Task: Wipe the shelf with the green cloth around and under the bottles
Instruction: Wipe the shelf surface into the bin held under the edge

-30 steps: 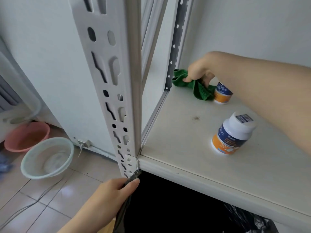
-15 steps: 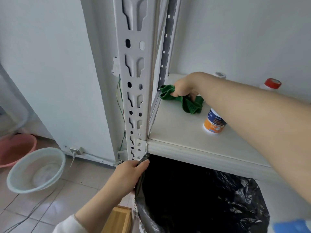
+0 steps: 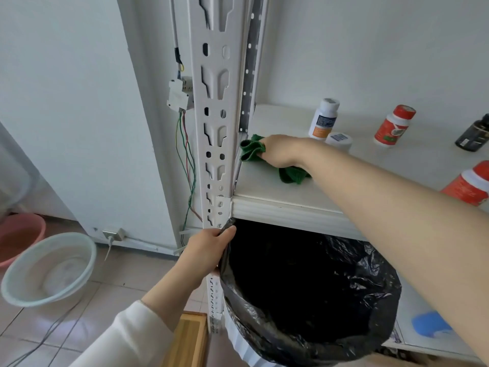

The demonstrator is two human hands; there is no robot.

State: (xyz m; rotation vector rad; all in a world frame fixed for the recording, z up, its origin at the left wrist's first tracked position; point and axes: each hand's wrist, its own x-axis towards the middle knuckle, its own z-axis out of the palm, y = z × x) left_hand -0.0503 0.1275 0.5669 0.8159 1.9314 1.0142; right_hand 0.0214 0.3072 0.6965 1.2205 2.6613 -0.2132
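In the head view, the right hand [image 3: 277, 152] reaches in from the right edge of the frame to the middle, its fingers closed on the green cloth [image 3: 252, 148] and pressing it onto the white shelf [image 3: 264, 181] at the shelf's left end. The cloth is bunched against the perforated metal upright [image 3: 217, 128], and a fold of it shows below the wrist, nearer the shelf's front edge.

Just behind the hand, a white-capped bottle [image 3: 338, 140] is mostly hidden by the forearm. Another white bottle with an orange band [image 3: 323, 119] stands upright behind it, toward the wall. Further right stand a red-capped bottle [image 3: 394, 125], a dark bottle [image 3: 473, 135] at the frame's right edge, and a red and white bottle [image 3: 469, 182] nearer the front, all apart from the cloth.

In the lower middle, the left hand [image 3: 209, 247] pinches the rim of a black bag [image 3: 312, 295] lining a bin below the shelf. At lower left, a pale basin [image 3: 47, 268] sits on the tiled floor, with a pink basin [image 3: 21, 235] behind it.
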